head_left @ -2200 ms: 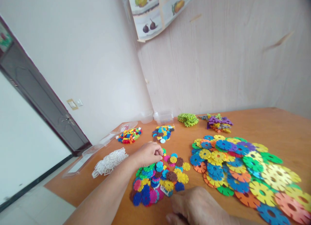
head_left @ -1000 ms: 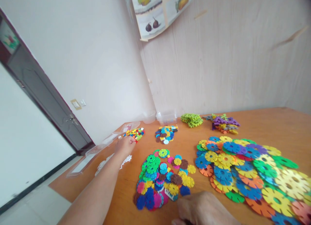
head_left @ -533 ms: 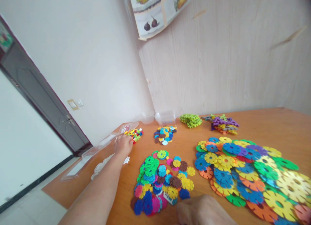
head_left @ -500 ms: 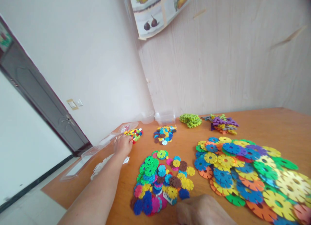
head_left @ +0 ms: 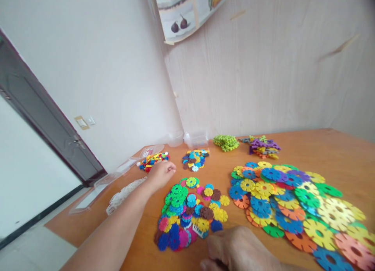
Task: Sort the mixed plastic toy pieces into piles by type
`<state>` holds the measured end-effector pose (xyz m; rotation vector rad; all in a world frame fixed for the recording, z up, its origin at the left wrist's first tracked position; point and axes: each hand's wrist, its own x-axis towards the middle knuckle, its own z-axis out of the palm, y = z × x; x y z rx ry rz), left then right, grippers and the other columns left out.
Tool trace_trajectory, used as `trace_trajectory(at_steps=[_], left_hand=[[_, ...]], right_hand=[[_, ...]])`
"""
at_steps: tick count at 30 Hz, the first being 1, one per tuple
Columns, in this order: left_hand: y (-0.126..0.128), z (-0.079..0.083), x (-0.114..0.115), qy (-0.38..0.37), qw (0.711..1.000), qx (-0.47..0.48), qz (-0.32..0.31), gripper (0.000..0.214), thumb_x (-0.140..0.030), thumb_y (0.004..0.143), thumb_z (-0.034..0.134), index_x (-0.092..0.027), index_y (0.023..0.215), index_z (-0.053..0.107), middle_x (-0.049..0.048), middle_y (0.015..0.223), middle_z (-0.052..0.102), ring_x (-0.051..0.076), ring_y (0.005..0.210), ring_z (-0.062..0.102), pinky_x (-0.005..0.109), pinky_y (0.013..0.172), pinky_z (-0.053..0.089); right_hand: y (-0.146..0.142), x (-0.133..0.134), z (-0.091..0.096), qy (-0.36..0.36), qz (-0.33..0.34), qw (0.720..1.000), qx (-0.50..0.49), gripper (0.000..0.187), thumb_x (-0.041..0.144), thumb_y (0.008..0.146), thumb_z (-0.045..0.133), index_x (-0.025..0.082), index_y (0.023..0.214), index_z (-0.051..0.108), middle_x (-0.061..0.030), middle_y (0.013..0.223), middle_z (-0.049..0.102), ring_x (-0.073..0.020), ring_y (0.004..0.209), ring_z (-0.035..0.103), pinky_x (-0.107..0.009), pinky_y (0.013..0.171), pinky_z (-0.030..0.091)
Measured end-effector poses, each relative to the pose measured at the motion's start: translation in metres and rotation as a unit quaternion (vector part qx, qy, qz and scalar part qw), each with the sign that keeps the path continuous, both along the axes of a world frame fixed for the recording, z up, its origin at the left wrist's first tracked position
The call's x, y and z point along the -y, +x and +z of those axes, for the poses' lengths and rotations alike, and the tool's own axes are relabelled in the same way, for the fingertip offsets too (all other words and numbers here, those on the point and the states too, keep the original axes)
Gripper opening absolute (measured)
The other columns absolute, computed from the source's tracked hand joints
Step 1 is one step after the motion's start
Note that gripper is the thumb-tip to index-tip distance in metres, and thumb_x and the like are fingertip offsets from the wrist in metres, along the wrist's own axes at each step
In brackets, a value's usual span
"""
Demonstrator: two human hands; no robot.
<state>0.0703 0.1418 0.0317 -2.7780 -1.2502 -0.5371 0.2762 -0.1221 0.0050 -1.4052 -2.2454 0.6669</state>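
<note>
My left hand [head_left: 162, 174] is stretched out over the table, its fingertips pressed together; what they hold, if anything, cannot be made out. Just behind it lies a pile of small red, yellow and blue bricks [head_left: 152, 160]. Beneath my left forearm, to its left, are white lattice-like pieces [head_left: 124, 195]. My right hand [head_left: 238, 247] is curled at the bottom edge, with its grip hidden under the knuckles. In front of it spreads a heap of small notched discs [head_left: 187, 212] with a white piece [head_left: 198, 231] among them.
Large notched discs [head_left: 288, 208] cover the right side of the table [head_left: 216, 173]. Farther back lie a smaller disc pile [head_left: 195, 158], green pieces [head_left: 226, 142] and purple and grey pieces [head_left: 263, 147]. Clear plastic containers [head_left: 196, 140] stand by the wall; transparent lids [head_left: 93, 197] line the left edge.
My left hand has moved right, away from the brick pile, uncovering more bricks. My right hand has come slightly farther into view. The whole view has shifted a little.
</note>
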Motion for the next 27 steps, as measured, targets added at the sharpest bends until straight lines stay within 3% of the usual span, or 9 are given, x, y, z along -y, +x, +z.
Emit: trace_trajectory(at_steps=[4, 7, 13, 17, 22, 27], left_hand=[[0.030, 0.005, 0.034, -0.063, 0.992, -0.008, -0.108, 0.018, -0.028, 0.083, 0.058, -0.024, 0.095, 0.071, 0.0023, 0.093, 0.068, 0.018, 0.091, 0.060, 0.028, 0.083, 0.044], [0.045, 0.010, 0.055, -0.084, 0.984, -0.039, -0.155, 0.021, -0.030, 0.083, 0.059, -0.027, 0.100, 0.071, 0.0030, 0.096, 0.067, 0.020, 0.098, 0.057, 0.029, 0.085, 0.044], [0.058, 0.009, 0.067, -0.076, 0.980, -0.073, -0.166, 0.017, -0.024, 0.078, 0.062, -0.028, 0.090, 0.074, 0.0030, 0.089, 0.065, 0.020, 0.094, 0.055, 0.030, 0.083, 0.042], [0.060, 0.006, 0.067, -0.068, 0.984, -0.042, -0.157, 0.010, -0.027, 0.079, 0.062, -0.025, 0.084, 0.071, 0.0028, 0.089, 0.066, 0.020, 0.093, 0.055, 0.030, 0.082, 0.042], [0.039, 0.002, 0.045, -0.041, 0.994, 0.029, -0.093, 0.013, -0.030, 0.081, 0.060, -0.023, 0.088, 0.068, 0.0025, 0.090, 0.067, 0.018, 0.089, 0.059, 0.029, 0.080, 0.043], [-0.008, 0.000, 0.003, 0.039, 0.996, 0.012, 0.081, 0.013, -0.030, 0.081, 0.059, -0.022, 0.084, 0.069, 0.0033, 0.089, 0.068, 0.019, 0.088, 0.059, 0.030, 0.080, 0.043]], right_hand=[[0.000, 0.002, 0.000, 0.017, 0.007, 1.000, 0.007, 0.020, 0.029, 0.086, 0.056, 0.017, 0.070, 0.059, 0.0019, 0.068, 0.061, -0.0077, 0.057, 0.048, -0.018, 0.050, 0.030], [-0.002, 0.002, 0.001, 0.024, 0.006, 1.000, 0.010, 0.018, 0.027, 0.085, 0.056, 0.018, 0.070, 0.058, 0.0017, 0.069, 0.063, -0.0081, 0.058, 0.050, -0.018, 0.051, 0.030], [-0.002, -0.001, -0.002, 0.026, 0.011, 1.000, 0.012, 0.018, 0.027, 0.084, 0.057, 0.018, 0.069, 0.057, 0.0031, 0.067, 0.059, -0.0074, 0.055, 0.046, -0.018, 0.049, 0.028], [-0.002, 0.000, -0.003, 0.032, 0.007, 0.999, 0.010, 0.018, 0.025, 0.084, 0.057, 0.018, 0.068, 0.055, 0.0032, 0.067, 0.059, -0.0071, 0.054, 0.045, -0.019, 0.048, 0.026], [-0.002, 0.002, -0.001, 0.029, 0.006, 1.000, -0.006, 0.018, 0.023, 0.084, 0.056, 0.017, 0.067, 0.055, 0.0032, 0.066, 0.058, -0.0065, 0.054, 0.043, -0.019, 0.048, 0.026], [-0.002, 0.003, 0.002, 0.004, -0.009, 1.000, -0.027, 0.022, 0.025, 0.084, 0.056, 0.017, 0.063, 0.053, 0.0041, 0.062, 0.053, -0.0061, 0.052, 0.039, -0.020, 0.045, 0.023]])
